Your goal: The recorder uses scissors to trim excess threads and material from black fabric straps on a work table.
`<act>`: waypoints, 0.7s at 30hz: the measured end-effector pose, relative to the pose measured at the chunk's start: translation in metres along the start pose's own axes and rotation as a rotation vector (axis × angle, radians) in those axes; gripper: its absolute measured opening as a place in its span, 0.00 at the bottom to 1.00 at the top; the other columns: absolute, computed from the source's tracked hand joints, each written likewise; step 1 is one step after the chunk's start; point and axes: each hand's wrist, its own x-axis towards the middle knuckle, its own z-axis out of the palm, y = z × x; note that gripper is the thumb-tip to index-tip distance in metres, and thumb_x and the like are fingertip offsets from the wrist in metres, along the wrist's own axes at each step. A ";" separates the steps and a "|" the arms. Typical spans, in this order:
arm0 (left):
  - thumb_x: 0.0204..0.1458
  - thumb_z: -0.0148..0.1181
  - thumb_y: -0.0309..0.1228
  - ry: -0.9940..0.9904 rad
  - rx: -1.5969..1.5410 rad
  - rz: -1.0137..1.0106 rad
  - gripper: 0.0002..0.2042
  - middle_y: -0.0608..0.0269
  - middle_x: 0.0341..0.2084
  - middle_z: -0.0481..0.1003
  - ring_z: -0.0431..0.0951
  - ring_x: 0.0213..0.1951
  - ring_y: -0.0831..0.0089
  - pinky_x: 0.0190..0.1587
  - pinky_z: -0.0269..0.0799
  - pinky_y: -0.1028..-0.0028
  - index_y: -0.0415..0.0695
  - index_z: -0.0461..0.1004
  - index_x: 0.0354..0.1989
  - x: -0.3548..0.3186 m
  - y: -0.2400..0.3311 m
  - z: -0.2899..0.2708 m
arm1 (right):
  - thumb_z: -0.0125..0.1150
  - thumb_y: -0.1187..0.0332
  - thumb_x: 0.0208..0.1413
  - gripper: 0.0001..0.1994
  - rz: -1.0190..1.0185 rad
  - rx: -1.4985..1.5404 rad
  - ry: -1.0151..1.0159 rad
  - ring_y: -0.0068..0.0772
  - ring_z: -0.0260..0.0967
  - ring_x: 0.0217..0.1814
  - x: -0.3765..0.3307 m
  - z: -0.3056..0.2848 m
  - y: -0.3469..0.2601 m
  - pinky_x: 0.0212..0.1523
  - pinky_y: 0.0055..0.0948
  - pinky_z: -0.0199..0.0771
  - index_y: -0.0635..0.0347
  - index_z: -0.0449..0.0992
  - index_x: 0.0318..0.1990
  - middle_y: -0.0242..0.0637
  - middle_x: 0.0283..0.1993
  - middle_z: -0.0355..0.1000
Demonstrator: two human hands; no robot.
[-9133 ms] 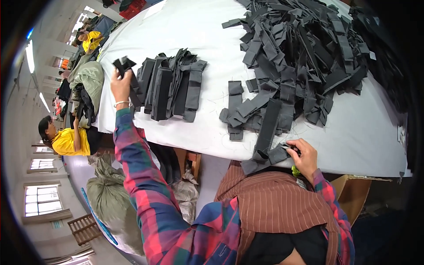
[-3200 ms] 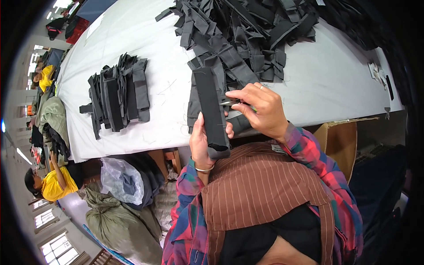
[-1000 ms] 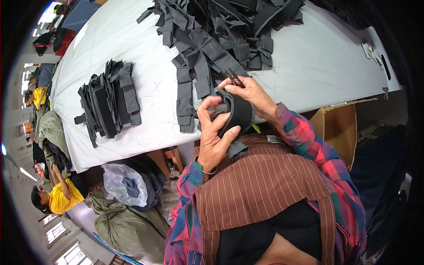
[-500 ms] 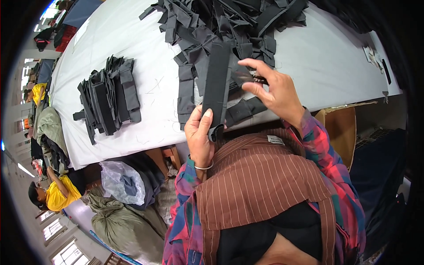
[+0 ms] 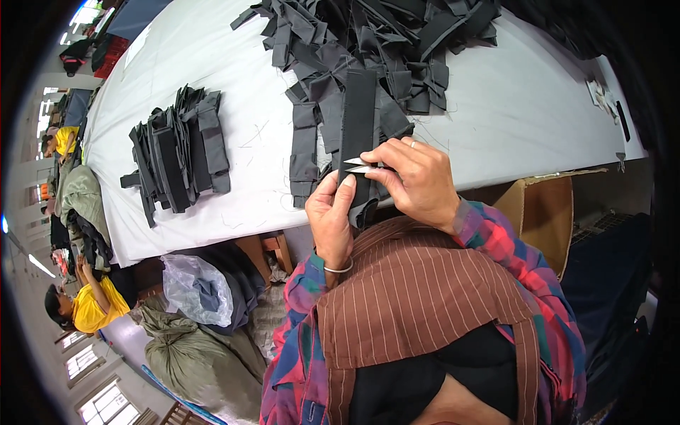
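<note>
Head view showed both hands raised over the near edge of the white table (image 5: 212, 57), working one long black fabric strip (image 5: 358, 106). The left hand (image 5: 333, 223) was closed around the strip's lower end, thumb pressed to its face. The right hand (image 5: 418, 180) was closed on a small pair of snips (image 5: 358, 165), their pale blades lying across the strip just above the left thumb.

The strip looked light and soft — stiff enough to stand up from the grip, yet likely to flop if held only at one tip. Pinching it flat near the end, close to the blades, seemed the sound hold.

Behind it lay a loose heap of black pieces (image 5: 368, 35); well to the left sat a neater stack of black pieces (image 5: 177, 152). Below the table edge were a clear plastic bag (image 5: 195, 290) and a cardboard box (image 5: 538, 212) — a person in yellow (image 5: 88, 308) sat farther off.
</note>
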 end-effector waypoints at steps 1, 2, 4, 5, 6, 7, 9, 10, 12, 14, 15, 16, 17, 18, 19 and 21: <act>0.60 0.50 0.26 -0.009 -0.009 -0.003 0.11 0.57 0.32 0.78 0.78 0.29 0.75 0.33 0.75 0.77 0.32 0.72 0.46 0.000 0.000 0.000 | 0.66 0.70 0.46 0.08 -0.018 -0.016 0.016 0.35 0.69 0.28 0.000 0.001 0.000 0.28 0.31 0.66 0.57 0.77 0.35 0.32 0.29 0.73; 0.60 0.50 0.26 -0.009 -0.010 -0.003 0.11 0.57 0.32 0.78 0.78 0.29 0.75 0.33 0.75 0.77 0.32 0.72 0.46 -0.001 0.000 0.001 | 0.66 0.70 0.46 0.07 -0.037 -0.032 0.032 0.35 0.69 0.28 0.001 0.001 0.000 0.28 0.31 0.66 0.57 0.77 0.34 0.32 0.29 0.73; 0.60 0.50 0.26 0.005 -0.028 -0.020 0.11 0.57 0.32 0.78 0.78 0.29 0.75 0.34 0.75 0.77 0.32 0.72 0.45 -0.003 0.002 0.002 | 0.66 0.70 0.46 0.07 -0.035 -0.040 0.008 0.35 0.69 0.28 0.001 0.000 0.001 0.29 0.31 0.66 0.57 0.77 0.34 0.32 0.29 0.74; 0.60 0.50 0.26 0.007 -0.029 -0.019 0.11 0.57 0.32 0.78 0.78 0.29 0.75 0.34 0.75 0.77 0.32 0.72 0.45 -0.003 0.003 0.002 | 0.66 0.70 0.46 0.07 -0.033 -0.048 -0.015 0.34 0.69 0.29 0.001 -0.001 0.002 0.29 0.30 0.67 0.58 0.77 0.34 0.32 0.30 0.74; 0.60 0.50 0.26 0.009 -0.038 -0.026 0.10 0.57 0.31 0.78 0.78 0.29 0.74 0.34 0.75 0.77 0.33 0.72 0.45 -0.004 0.003 0.003 | 0.66 0.70 0.46 0.07 -0.033 -0.049 -0.015 0.34 0.69 0.29 0.002 -0.002 0.003 0.29 0.30 0.67 0.58 0.77 0.34 0.32 0.30 0.74; 0.60 0.50 0.27 0.011 -0.048 -0.033 0.10 0.56 0.30 0.78 0.78 0.29 0.74 0.34 0.75 0.77 0.33 0.72 0.44 -0.005 0.004 0.004 | 0.66 0.71 0.46 0.07 0.048 0.007 -0.009 0.34 0.70 0.29 0.003 -0.004 0.005 0.30 0.30 0.67 0.58 0.77 0.34 0.32 0.30 0.74; 0.60 0.49 0.27 -0.011 -0.074 -0.054 0.10 0.56 0.30 0.77 0.78 0.29 0.73 0.34 0.75 0.76 0.33 0.71 0.44 -0.006 0.015 0.008 | 0.66 0.72 0.46 0.07 0.129 0.061 -0.002 0.34 0.70 0.30 0.004 -0.009 0.009 0.31 0.29 0.68 0.59 0.77 0.34 0.33 0.30 0.74; 0.60 0.49 0.27 -0.033 -0.099 -0.076 0.10 0.55 0.29 0.77 0.78 0.29 0.72 0.34 0.75 0.76 0.33 0.71 0.44 -0.006 0.019 0.009 | 0.66 0.72 0.45 0.08 0.106 0.075 0.007 0.35 0.71 0.30 0.003 -0.013 0.012 0.32 0.29 0.68 0.59 0.78 0.35 0.34 0.30 0.75; 0.61 0.49 0.28 -0.039 -0.112 -0.060 0.10 0.56 0.30 0.77 0.78 0.29 0.73 0.33 0.76 0.77 0.34 0.71 0.44 -0.004 0.021 0.010 | 0.66 0.73 0.45 0.09 0.060 0.110 -0.013 0.36 0.71 0.30 0.000 -0.019 0.016 0.33 0.28 0.68 0.60 0.78 0.37 0.36 0.31 0.75; 0.61 0.49 0.28 -0.043 -0.123 -0.043 0.10 0.56 0.31 0.78 0.79 0.29 0.74 0.32 0.76 0.77 0.34 0.71 0.44 -0.004 0.022 0.009 | 0.66 0.73 0.45 0.10 0.053 0.120 -0.039 0.36 0.71 0.30 -0.003 -0.021 0.016 0.33 0.29 0.68 0.60 0.78 0.37 0.36 0.31 0.75; 0.61 0.49 0.28 -0.036 -0.121 -0.044 0.10 0.56 0.31 0.78 0.78 0.29 0.74 0.33 0.76 0.77 0.34 0.70 0.44 -0.003 0.022 0.009 | 0.66 0.73 0.44 0.10 0.047 0.128 -0.064 0.36 0.70 0.30 -0.004 -0.022 0.015 0.33 0.29 0.68 0.60 0.78 0.37 0.35 0.31 0.76; 0.61 0.49 0.28 -0.030 -0.118 -0.046 0.10 0.56 0.32 0.78 0.78 0.30 0.74 0.33 0.76 0.78 0.34 0.70 0.44 -0.003 0.022 0.009 | 0.66 0.73 0.44 0.10 0.034 0.130 -0.070 0.36 0.70 0.30 -0.005 -0.022 0.016 0.32 0.30 0.67 0.60 0.78 0.37 0.35 0.31 0.75; 0.61 0.49 0.28 -0.029 -0.118 -0.045 0.10 0.56 0.32 0.78 0.78 0.30 0.74 0.33 0.76 0.78 0.34 0.70 0.44 -0.004 0.022 0.009 | 0.66 0.73 0.44 0.10 0.033 0.131 -0.070 0.36 0.70 0.30 -0.005 -0.022 0.015 0.32 0.30 0.67 0.60 0.78 0.37 0.35 0.31 0.75; 0.61 0.48 0.28 -0.031 -0.124 -0.046 0.10 0.56 0.32 0.78 0.78 0.30 0.74 0.33 0.76 0.78 0.34 0.70 0.44 -0.004 0.021 0.010 | 0.66 0.73 0.44 0.10 0.023 0.122 -0.071 0.36 0.70 0.30 -0.004 -0.021 0.015 0.32 0.30 0.67 0.60 0.78 0.37 0.35 0.30 0.75; 0.61 0.48 0.28 -0.032 -0.129 -0.048 0.10 0.56 0.32 0.78 0.79 0.30 0.74 0.33 0.76 0.78 0.34 0.70 0.44 -0.004 0.021 0.010 | 0.66 0.73 0.44 0.10 0.013 0.114 -0.072 0.36 0.69 0.29 -0.004 -0.020 0.014 0.32 0.30 0.67 0.60 0.78 0.37 0.35 0.30 0.75; 0.61 0.48 0.28 -0.036 -0.128 -0.049 0.10 0.56 0.32 0.78 0.79 0.31 0.74 0.33 0.76 0.78 0.34 0.70 0.45 -0.004 0.022 0.010 | 0.66 0.73 0.44 0.10 0.018 0.116 -0.064 0.37 0.69 0.29 -0.004 -0.018 0.013 0.32 0.30 0.67 0.59 0.78 0.36 0.35 0.30 0.75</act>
